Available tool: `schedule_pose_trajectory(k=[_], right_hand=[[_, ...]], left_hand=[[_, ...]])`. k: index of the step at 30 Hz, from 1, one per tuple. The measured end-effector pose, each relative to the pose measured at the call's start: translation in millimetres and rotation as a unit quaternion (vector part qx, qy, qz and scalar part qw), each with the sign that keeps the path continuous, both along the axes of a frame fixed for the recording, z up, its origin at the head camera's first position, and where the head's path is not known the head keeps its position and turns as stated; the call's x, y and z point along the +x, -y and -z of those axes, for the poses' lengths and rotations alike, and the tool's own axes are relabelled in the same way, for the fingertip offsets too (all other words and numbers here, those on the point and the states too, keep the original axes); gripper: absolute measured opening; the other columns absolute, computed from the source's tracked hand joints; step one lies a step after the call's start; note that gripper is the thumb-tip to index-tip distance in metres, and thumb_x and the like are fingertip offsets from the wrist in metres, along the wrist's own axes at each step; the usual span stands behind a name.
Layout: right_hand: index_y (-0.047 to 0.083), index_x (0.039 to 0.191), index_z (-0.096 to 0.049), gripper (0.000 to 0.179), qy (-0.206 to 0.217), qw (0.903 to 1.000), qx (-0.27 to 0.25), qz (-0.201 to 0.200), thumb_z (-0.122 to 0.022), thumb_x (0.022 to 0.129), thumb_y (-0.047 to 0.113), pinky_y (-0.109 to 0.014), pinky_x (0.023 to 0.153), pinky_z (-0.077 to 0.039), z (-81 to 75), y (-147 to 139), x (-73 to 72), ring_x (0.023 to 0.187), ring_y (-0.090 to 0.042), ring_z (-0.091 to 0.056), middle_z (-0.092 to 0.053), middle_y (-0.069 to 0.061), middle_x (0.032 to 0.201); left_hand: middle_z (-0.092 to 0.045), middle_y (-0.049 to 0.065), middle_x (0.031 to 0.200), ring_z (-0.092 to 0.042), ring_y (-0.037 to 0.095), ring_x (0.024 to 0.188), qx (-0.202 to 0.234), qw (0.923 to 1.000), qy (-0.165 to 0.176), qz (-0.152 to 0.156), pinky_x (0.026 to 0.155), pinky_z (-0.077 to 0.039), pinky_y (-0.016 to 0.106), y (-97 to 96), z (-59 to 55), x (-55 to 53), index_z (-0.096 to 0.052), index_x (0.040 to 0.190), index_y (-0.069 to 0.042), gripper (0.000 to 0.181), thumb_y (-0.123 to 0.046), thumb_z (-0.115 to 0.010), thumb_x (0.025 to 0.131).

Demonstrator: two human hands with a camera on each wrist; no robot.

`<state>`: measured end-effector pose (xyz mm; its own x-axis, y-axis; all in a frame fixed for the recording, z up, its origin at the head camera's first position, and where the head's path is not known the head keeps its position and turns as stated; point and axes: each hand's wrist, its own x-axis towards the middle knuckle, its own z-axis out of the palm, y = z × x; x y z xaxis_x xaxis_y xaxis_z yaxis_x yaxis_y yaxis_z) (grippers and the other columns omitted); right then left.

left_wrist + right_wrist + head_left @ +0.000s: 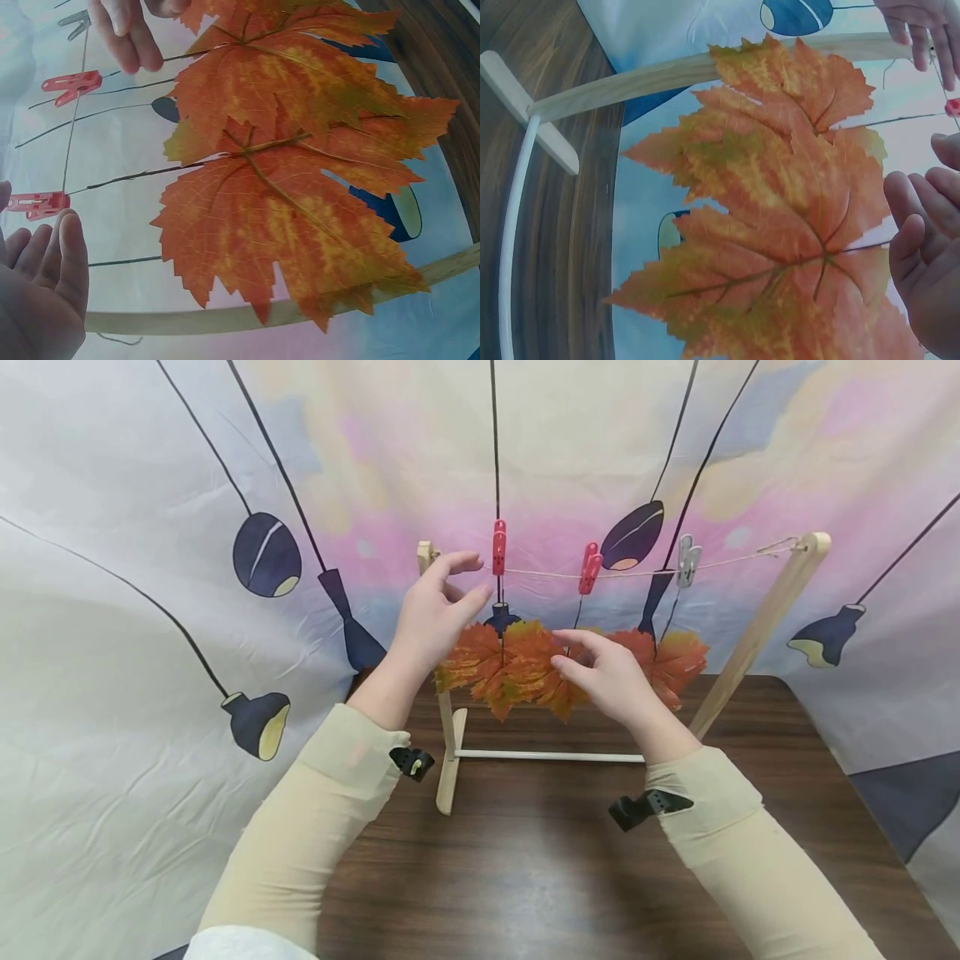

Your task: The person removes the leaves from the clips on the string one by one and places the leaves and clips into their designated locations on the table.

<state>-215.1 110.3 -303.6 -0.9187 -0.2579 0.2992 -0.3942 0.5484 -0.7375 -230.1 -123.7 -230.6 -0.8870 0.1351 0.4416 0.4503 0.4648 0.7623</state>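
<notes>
Orange artificial maple leaves hang by thin stems from a string: a left leaf [285, 217], a middle leaf [772, 202] and a right leaf [678, 664], partly overlapping. Two red clothespins, a left one [499, 547] and a middle one [590, 568], and a grey clothespin [687, 562] sit on the string. My left hand [435, 610] is raised beside the left red clothespin, its fingers loosely bent and holding nothing. In front of the middle leaf is my right hand [611, 677], thumb and fingers apart with nothing between them; it covers part of the leaves.
A wooden frame [757, 627] carries the string between two posts, with a white crossbar [551, 756] low between them. It stands on a dark wooden table [517, 860]. Behind hangs a cloth [585, 443] printed with lamps. Black straps [648, 807] circle both sleeves.
</notes>
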Motion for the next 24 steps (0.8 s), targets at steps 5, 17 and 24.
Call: schedule_pose_trajectory(k=[5,17,24], right_hand=[[0.017,0.132,-0.055,0.043,-0.002,0.9999,-0.007,-0.009,-0.061,0.092,0.031,-0.035,0.058,-0.04,-5.1,8.3,-1.2,0.07,-0.018,-0.054,-0.058,-0.005,0.08],[0.019,0.134,-0.052,0.046,0.049,0.9968,-0.053,-0.036,-0.06,0.092,0.035,-0.04,0.08,-0.05,-16.6,21.0,-7.7,0.087,-0.019,-0.065,-0.061,-0.003,0.117],[0.019,0.133,-0.052,0.044,0.075,0.9902,-0.11,-0.043,-0.06,0.092,0.032,-0.04,0.076,-0.051,-19.7,29.1,-8.9,0.089,-0.019,-0.064,-0.057,-0.001,0.124]], left_hand=[[-0.053,-0.013,0.125,-0.056,0.014,0.071,0.0,1.0,-0.009,-0.003,0.058,-0.047,0.034,-4.0,-5.0,-0.3,-0.051,0.132,-0.024,0.044,-0.034,-0.062,0.091],[-0.053,-0.01,0.126,-0.061,0.018,0.076,0.026,0.9989,0.035,-0.019,0.056,-0.052,0.034,-12.6,-23.6,-3.2,-0.05,0.134,-0.022,0.049,-0.036,-0.063,0.089],[-0.053,-0.012,0.126,-0.058,0.023,0.069,0.048,0.9964,0.07,-0.001,0.058,-0.052,0.033,-16.9,-30.9,-6.8,-0.048,0.135,-0.024,0.05,-0.037,-0.063,0.089]])
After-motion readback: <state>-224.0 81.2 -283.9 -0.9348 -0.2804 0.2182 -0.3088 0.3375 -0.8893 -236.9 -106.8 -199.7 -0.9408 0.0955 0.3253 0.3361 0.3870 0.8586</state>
